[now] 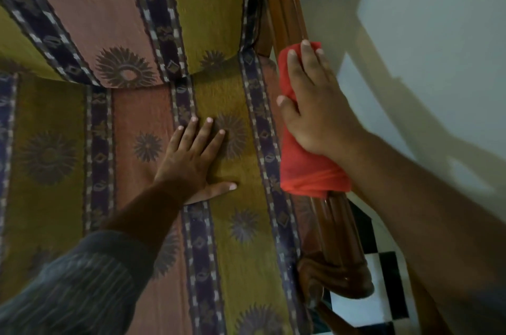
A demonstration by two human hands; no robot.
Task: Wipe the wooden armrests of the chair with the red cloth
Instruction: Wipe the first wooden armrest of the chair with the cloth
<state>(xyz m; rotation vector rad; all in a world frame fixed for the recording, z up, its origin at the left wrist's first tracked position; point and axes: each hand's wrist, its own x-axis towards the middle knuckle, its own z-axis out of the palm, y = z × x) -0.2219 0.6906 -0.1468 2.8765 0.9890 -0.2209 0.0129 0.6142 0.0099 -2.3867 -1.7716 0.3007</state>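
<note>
1. The right hand [315,104] lies flat on the red cloth [306,159], fingers extended and slightly spread, thumb hooked over the cloth's 9 o'clock edge, pressing it down rather than clutching it.
2. The red cloth is draped over the wooden armrest [339,227], covering its middle stretch; bare wood shows toward 12 o'clock and 6 o'clock of the cloth.
3. The left hand [191,159] rests palm-down on the patterned seat cushion [241,252], at 9 o'clock from the cloth, fingers open and splayed, holding nothing.
4. A pale wall [424,19] stands at 3 o'clock of the armrest; checkered floor [383,266] shows below.
</note>
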